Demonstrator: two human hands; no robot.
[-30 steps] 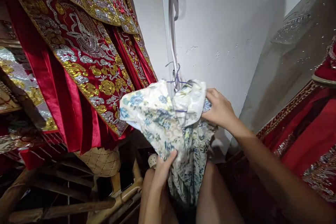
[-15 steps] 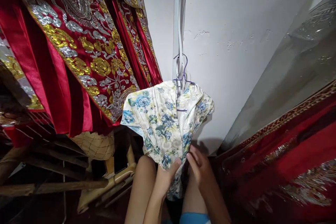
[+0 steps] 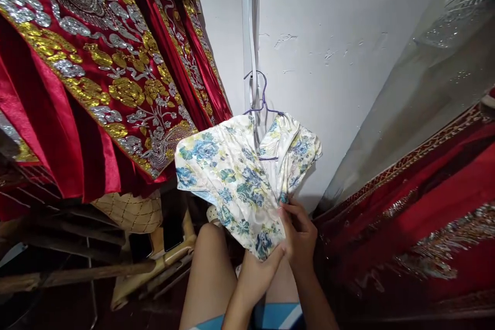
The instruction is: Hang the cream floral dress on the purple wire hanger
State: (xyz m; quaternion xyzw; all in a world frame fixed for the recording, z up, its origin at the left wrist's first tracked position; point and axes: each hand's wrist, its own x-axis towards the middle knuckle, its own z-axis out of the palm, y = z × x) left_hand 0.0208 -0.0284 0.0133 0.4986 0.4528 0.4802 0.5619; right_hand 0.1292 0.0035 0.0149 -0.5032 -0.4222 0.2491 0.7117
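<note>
A short-sleeved white dress with blue and green flowers [image 3: 235, 180] hangs from a purple wire hanger [image 3: 264, 100], its front overlapping in a V below the neck. My left hand [image 3: 266, 268] pinches the garment low on the front, its thumb on top of the cloth and its other fingers hidden beneath. Just above and to the right, my right hand [image 3: 299, 232] grips the front edge between thumb and fingertips. Both hands are close together, and the cloth is drawn toward the right. The lower part of the garment is bunched out of sight.
The hanger hooks onto a white strip [image 3: 250, 26] along the white wall [image 3: 328, 36]. Red costumes with gold and silver sequins [image 3: 127, 90] hang on the left. A bamboo chair [image 3: 166, 263] stands below them. Red fabric [image 3: 436, 227] and clear plastic sheeting [image 3: 394, 93] are on the right.
Both hands have come together at the front edge, and my left hand has moved right with the cloth. The right front panel is pulled across. The camera view has shifted slightly.
</note>
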